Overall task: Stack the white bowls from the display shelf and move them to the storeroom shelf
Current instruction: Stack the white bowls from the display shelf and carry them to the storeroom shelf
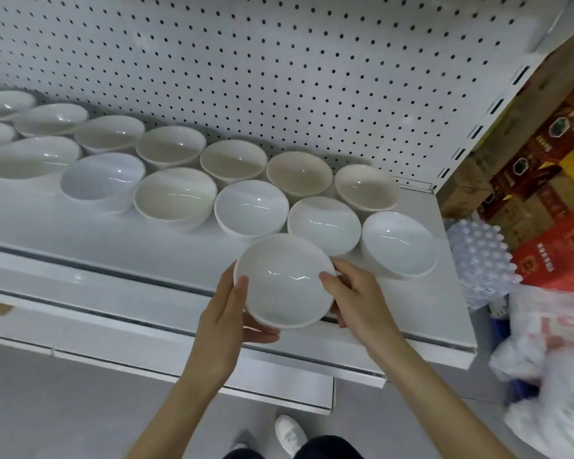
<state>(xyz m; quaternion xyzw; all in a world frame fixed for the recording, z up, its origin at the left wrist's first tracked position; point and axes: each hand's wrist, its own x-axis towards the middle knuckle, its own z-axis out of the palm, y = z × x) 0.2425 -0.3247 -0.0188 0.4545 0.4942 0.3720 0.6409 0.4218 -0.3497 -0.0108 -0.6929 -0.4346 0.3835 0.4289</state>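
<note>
A white bowl (284, 279) is held just above the front edge of the white display shelf (166, 246). My left hand (229, 323) holds it from the left, thumb on the rim and fingers curled beneath. From the right, my right hand (355, 296) grips the same bowl with its thumb over the rim. Several more white and cream bowls stand upright in two rows along the shelf, the nearest being a white bowl (323, 225) and another at the right end (398, 243).
A white pegboard back panel (279, 61) rises behind the bowls. Lower shelf edges (146, 356) jut out below. Right of the shelf are stacked red and brown cartons (544, 180), a wrapped bottle pack (481, 260) and white plastic bags (550, 369). My white shoe (290, 435) stands on the grey floor.
</note>
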